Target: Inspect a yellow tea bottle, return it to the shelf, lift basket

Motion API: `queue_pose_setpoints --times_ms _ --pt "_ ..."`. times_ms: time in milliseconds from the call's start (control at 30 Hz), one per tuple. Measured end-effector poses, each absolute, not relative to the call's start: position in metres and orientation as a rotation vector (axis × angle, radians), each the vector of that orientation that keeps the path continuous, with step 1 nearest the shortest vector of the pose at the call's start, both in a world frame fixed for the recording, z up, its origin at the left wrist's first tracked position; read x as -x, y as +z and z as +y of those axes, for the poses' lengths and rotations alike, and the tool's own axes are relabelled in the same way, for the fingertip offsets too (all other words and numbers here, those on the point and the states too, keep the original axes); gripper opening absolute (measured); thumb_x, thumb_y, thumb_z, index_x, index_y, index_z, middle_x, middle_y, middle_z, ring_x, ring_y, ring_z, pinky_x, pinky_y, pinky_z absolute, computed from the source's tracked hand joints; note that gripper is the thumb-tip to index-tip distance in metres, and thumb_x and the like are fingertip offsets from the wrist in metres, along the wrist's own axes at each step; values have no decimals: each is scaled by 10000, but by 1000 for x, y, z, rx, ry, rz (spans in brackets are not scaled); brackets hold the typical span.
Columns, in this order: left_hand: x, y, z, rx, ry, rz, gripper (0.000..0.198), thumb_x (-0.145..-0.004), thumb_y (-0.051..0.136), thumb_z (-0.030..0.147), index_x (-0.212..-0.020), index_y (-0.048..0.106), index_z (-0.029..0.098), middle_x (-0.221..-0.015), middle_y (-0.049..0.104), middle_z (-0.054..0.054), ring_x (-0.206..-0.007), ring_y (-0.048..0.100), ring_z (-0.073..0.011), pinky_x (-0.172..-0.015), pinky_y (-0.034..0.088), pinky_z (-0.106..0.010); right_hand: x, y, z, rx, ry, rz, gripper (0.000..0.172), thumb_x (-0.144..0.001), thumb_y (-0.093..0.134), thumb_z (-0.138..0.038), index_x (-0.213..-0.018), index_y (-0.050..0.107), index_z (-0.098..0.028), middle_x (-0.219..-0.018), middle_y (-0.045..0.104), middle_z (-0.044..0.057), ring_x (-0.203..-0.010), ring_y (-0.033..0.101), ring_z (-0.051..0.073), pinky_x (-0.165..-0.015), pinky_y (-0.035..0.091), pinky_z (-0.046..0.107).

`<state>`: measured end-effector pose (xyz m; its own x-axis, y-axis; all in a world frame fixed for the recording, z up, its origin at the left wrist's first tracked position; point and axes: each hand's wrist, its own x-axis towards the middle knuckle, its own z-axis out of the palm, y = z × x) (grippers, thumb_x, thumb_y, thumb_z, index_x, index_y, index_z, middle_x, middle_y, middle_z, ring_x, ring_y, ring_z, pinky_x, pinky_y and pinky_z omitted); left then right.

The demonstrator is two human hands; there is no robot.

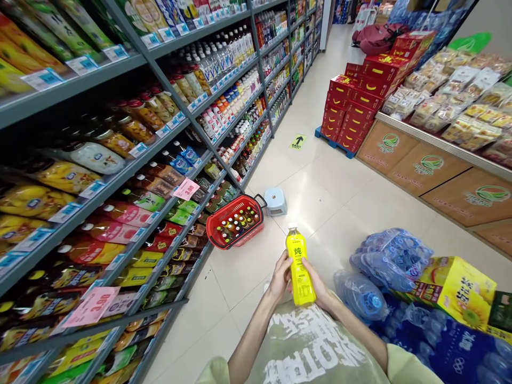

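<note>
Supermarket floor (328, 208) of pale tiles; yellow bottle (303, 285) before the shirt (312, 346).
Head view: left hand (280, 274) and right hand (314, 276) both closed on the bottle, one at either side. Looks full, so likely has some weight; probably smooth, slightly slippery, firm yet squeezable. Best to grip round the middle. Reads 炖 on the label (298, 256), "3.90" on pink price cards (186, 189); finer print illegible.
</note>
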<state>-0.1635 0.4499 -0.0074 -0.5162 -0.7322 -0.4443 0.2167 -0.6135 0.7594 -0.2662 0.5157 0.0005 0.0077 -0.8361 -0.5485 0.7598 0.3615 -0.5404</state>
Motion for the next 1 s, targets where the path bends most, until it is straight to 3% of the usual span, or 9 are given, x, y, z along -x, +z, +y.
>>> queue_pose_setpoints --times_ms 100,167,233,333,500,600,733,900,1000 --pt "168 0 453 -1045 -2005 -872 464 -791 823 474 -1119 651 195 -952 695 -23 -739 631 -139 -655 498 -230 269 0 517 108 -1228 942 572 -798 736 -673 -1033 707 -152 -850 777 83 -747 743 232 -712 599 352" --pt "170 2 455 -1078 -1867 -852 546 -749 871 418 -1191 615 227 -1092 698 -47 -968 673 -204 -836 531 -277 270 -3 518 237 -1276 1023 509 -798 801 -562 -1117 693 -181 -970 778 66 -856 731 222 -794 589 339" --pt "171 2 457 -1155 -1728 -871 665 -667 932 343 -1221 574 250 -1059 685 -28 -1008 662 -215 -884 521 -290 269 -8 519 401 -1311 1117 499 -774 856 -477 -1152 681 -201 -1030 763 45 -908 708 209 -832 571 320" --pt "166 2 460 -1238 -1623 -915 709 -609 966 315 -1185 557 256 -930 654 12 -921 655 -197 -837 517 -278 268 -11 523 501 -1289 1135 486 -793 844 -468 -1160 668 -203 -1022 748 41 -895 703 207 -782 566 307" --pt "154 7 461 -1215 -1678 -917 512 -779 846 503 -1142 594 244 -889 636 8 -781 630 -158 -623 469 -225 270 -5 527 404 -1199 966 457 -886 734 -536 -1199 637 -217 -1024 755 66 -740 732 204 -643 569 319" --pt "151 10 458 -1213 -1706 -915 502 -779 847 512 -1136 622 241 -878 625 11 -731 600 -139 -530 400 -202 273 1 527 341 -1194 925 447 -877 730 -562 -1150 656 -215 -1014 759 79 -710 734 213 -627 581 343" --pt "153 10 455 -1162 -1792 -923 571 -759 869 493 -1212 619 252 -1074 683 -39 -888 659 -173 -593 460 -199 276 5 525 269 -1190 873 560 -797 791 -590 -1186 650 -212 -948 767 81 -716 741 245 -632 593 375" --pt "155 1 464 -1076 -2113 -990 604 -774 820 599 -1177 651 183 -992 735 -87 -546 576 -115 -460 399 -226 274 -8 537 212 -1149 944 715 -667 856 -643 -1205 647 -221 -908 776 103 -775 754 319 -637 598 439" --pt "157 -10 472 -1042 -2059 -1002 655 -685 881 630 -1100 677 166 -966 748 -110 -750 684 -204 -663 528 -285 273 -23 548 236 -1173 1042 707 -638 877 -635 -1194 662 -256 -933 779 97 -830 765 359 -688 612 500"
